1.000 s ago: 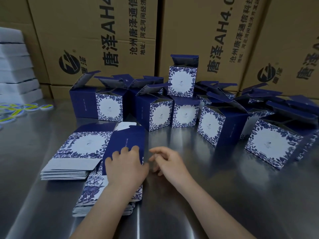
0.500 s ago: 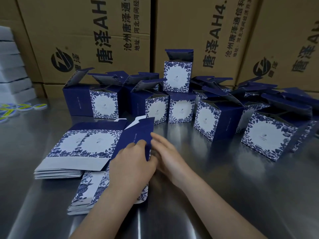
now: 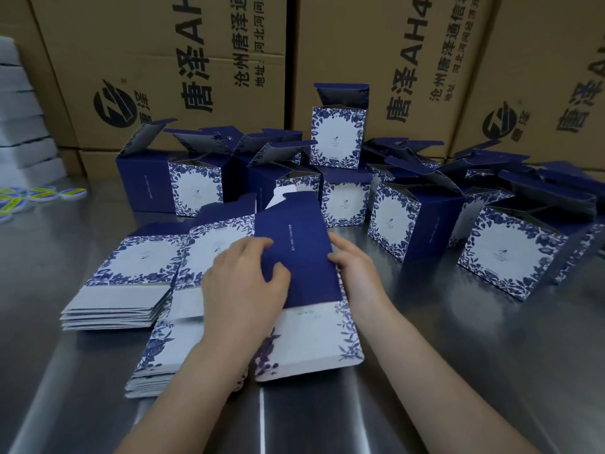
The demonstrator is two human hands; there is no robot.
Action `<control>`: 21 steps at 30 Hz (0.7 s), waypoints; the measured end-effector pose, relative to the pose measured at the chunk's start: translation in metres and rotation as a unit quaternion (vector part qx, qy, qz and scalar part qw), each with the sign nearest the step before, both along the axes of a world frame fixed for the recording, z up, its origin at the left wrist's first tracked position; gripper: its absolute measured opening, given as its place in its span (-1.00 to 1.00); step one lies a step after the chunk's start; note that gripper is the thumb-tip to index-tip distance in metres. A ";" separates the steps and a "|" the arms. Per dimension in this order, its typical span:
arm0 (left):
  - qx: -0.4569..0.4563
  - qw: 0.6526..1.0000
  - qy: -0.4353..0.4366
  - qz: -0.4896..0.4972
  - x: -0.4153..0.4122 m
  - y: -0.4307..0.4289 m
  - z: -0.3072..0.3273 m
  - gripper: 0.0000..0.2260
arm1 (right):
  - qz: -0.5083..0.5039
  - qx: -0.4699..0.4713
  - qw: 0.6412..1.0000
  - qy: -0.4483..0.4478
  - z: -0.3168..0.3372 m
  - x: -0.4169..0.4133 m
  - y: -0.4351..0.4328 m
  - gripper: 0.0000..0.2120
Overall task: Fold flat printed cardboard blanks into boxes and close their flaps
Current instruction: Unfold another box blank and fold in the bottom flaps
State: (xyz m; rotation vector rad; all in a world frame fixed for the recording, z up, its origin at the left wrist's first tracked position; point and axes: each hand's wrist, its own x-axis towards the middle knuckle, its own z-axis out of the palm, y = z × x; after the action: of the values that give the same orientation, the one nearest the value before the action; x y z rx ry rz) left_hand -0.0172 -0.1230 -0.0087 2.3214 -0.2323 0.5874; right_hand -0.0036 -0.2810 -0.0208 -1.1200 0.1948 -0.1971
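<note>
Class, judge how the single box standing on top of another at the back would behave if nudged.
The top box probably tips or slides off easily: it perches on a lower box with its lid flap raised. It is likely light, being thin folded card.

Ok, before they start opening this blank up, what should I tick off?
1. Left hand holds the blank: ok.
2. Right hand holds its right edge: ok.
3. Only one blank picked up: cannot tell; its lower end overlaps the near stack.
4. Blank flat, flaps unfolded: ok.
5. Bare table to the right for setting it down: ok.
6. Folded boxes apart from both hands: ok.
</note>
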 end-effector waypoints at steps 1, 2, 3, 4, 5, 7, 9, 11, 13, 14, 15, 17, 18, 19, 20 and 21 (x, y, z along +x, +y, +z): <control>0.009 1.000 0.016 0.024 0.004 0.003 0.001 -0.57 | 0.002 0.007 1.000 -0.004 0.001 0.000 -0.004 -0.55; 0.015 0.998 0.040 0.046 0.007 0.007 0.002 -0.52 | 0.002 0.014 1.000 -0.007 0.003 0.000 -0.008 -0.54; 0.013 0.996 0.067 0.063 0.010 0.010 0.003 -0.46 | 0.002 0.019 1.000 -0.009 0.004 0.000 -0.012 -0.53; 0.004 0.993 0.092 0.074 0.013 0.013 0.004 -0.41 | 0.000 0.022 1.000 -0.010 0.006 -0.001 -0.017 -0.52; -0.009 0.990 0.114 0.081 0.015 0.016 0.005 -0.37 | -0.002 0.022 1.000 -0.009 0.008 -0.001 -0.021 -0.51; -0.049 0.985 0.149 0.074 0.022 0.022 0.007 -0.29 | -0.001 0.021 1.000 -0.012 0.011 -0.003 -0.029 -0.51; -0.117 0.975 0.190 0.024 0.026 0.028 0.009 -0.16 | 0.008 0.024 0.999 -0.020 0.015 -0.005 -0.033 -0.51; -0.175 0.958 0.228 -0.020 0.025 0.031 0.011 -0.08 | 0.014 0.027 0.999 -0.029 0.018 -0.006 -0.035 -0.50; -0.200 0.950 0.238 -0.036 0.023 0.031 0.011 -0.07 | 0.015 0.034 0.999 -0.040 0.020 -0.007 -0.037 -0.49; -0.208 0.949 0.234 -0.039 0.023 0.032 0.010 -0.08 | 0.014 0.036 0.998 -0.045 0.020 -0.008 -0.038 -0.49; -0.213 0.950 0.225 -0.041 0.025 0.032 0.008 -0.11 | 0.017 0.039 0.998 -0.050 0.021 -0.008 -0.039 -0.50; -0.212 0.957 0.196 -0.042 0.030 0.032 0.002 -0.17 | 0.030 0.049 0.996 -0.064 0.021 -0.009 -0.040 -0.50; -0.205 0.961 0.178 -0.041 0.032 0.031 0.000 -0.17 | 0.038 0.051 0.996 -0.069 0.021 -0.010 -0.040 -0.50; -0.197 0.967 0.159 -0.039 0.034 0.031 -0.003 -0.16 | 0.043 0.052 0.995 -0.075 0.021 -0.010 -0.040 -0.50; -0.191 0.971 0.138 -0.037 0.034 0.031 -0.005 -0.15 | 0.046 0.053 0.994 -0.081 0.022 -0.010 -0.039 -0.50; -0.187 0.974 0.118 -0.037 0.033 0.030 -0.007 -0.14 | 0.047 0.056 0.993 -0.088 0.022 -0.011 -0.039 -0.50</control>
State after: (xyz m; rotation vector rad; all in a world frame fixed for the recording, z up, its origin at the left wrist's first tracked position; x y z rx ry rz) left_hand 0.0161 -0.0932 -0.0156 1.9829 -0.0853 0.2829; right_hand -0.0142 -0.3201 0.0008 -0.9922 -0.0041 -0.1968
